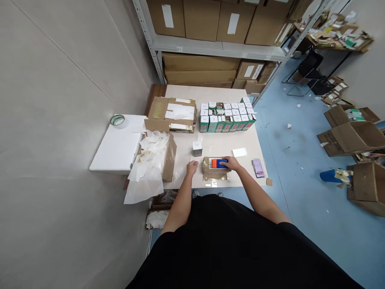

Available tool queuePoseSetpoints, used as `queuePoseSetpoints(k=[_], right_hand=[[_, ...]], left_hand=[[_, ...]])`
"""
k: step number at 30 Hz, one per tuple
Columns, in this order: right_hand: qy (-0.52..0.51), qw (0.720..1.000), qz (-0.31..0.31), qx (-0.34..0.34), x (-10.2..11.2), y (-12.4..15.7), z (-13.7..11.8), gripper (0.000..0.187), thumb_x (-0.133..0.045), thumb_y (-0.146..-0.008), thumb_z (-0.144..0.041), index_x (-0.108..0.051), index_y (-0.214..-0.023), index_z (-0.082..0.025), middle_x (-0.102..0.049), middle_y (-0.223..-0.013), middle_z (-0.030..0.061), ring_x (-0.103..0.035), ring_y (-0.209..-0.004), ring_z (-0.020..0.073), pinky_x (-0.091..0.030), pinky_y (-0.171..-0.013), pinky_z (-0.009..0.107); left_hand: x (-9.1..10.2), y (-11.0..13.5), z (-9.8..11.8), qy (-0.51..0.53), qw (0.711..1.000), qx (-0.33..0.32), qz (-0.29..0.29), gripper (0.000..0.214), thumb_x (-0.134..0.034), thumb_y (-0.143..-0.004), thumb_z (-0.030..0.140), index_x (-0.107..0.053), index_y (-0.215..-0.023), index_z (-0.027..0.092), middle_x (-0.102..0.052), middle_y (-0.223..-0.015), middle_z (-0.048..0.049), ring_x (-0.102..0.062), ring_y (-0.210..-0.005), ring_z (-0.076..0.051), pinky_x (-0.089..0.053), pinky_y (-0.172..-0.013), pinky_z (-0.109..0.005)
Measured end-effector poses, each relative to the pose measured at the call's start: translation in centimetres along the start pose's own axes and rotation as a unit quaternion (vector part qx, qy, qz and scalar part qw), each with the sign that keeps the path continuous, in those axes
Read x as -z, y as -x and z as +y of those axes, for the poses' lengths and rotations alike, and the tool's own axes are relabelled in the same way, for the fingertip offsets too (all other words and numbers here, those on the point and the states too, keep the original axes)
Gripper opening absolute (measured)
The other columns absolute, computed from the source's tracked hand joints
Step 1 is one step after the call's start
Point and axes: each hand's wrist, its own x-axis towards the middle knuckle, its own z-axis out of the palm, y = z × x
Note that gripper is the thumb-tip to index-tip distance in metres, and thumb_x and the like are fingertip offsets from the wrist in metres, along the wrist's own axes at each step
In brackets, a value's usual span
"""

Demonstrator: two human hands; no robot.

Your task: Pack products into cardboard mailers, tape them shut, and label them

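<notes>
My right hand [231, 163] grips a blue-and-orange block-shaped object [221, 163], whose exact kind I cannot make out. It rests against the top of a small brown cardboard box [207, 168] with shiny tape along its near side. To the left of that box, my left hand [192, 167] is closed with its fingertips together; whatever it may pinch is too small to name. Just beyond it stands a small green-and-white carton [197, 148]. Farther back, several similar green-and-white cartons [227, 116] stand in tight rows, some with open tops.
The white table [183, 160] also bears a white card [239, 152], purple papers [258, 167] and a flattened taped carton [180, 114]. At left are a box of crumpled white paper [150, 156] and a tape roll [117, 120]. Shelving [210, 46] with boxes rises behind.
</notes>
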Motion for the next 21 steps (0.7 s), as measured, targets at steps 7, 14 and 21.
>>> queuePoseSetpoints(k=[7,14,21], right_hand=[[-0.007,1.0,-0.001,-0.023,0.1,-0.1,0.0,0.039,-0.073,-0.089,-0.051,-0.076,-0.117,-0.024,-0.078,-0.114,0.0062,-0.071,-0.102,0.024,-0.051,-0.083,0.027],[-0.02,0.999,0.002,-0.035,0.0,0.5,-0.6,0.037,-0.073,-0.09,-0.05,-0.075,-0.117,-0.024,-0.077,-0.114,0.0062,-0.071,-0.102,0.0245,-0.053,-0.083,0.028],[-0.021,0.999,-0.006,-0.039,0.0,0.1,-0.6,0.036,-0.072,-0.09,-0.051,-0.076,-0.114,-0.024,-0.078,-0.11,0.0054,-0.072,-0.098,0.0233,-0.054,-0.081,0.028]], left_hand=[[-2.2,-0.7,-1.1,0.01,1.0,0.008,0.005,0.028,-0.053,-0.091,0.027,-0.077,-0.102,0.018,-0.079,-0.1,-0.0082,-0.071,-0.091,-0.019,-0.052,-0.084,-0.027],[-4.3,-0.3,-1.0,0.019,1.0,0.001,-0.003,0.032,-0.05,-0.094,0.028,-0.074,-0.112,0.017,-0.076,-0.115,-0.012,-0.07,-0.11,-0.022,-0.053,-0.094,-0.032],[-3.7,1.5,-1.4,-0.018,0.999,0.015,0.035,0.074,-0.064,-0.089,0.033,-0.04,-0.158,0.02,-0.044,-0.161,-0.0165,-0.05,-0.142,-0.032,-0.048,-0.111,-0.042]])
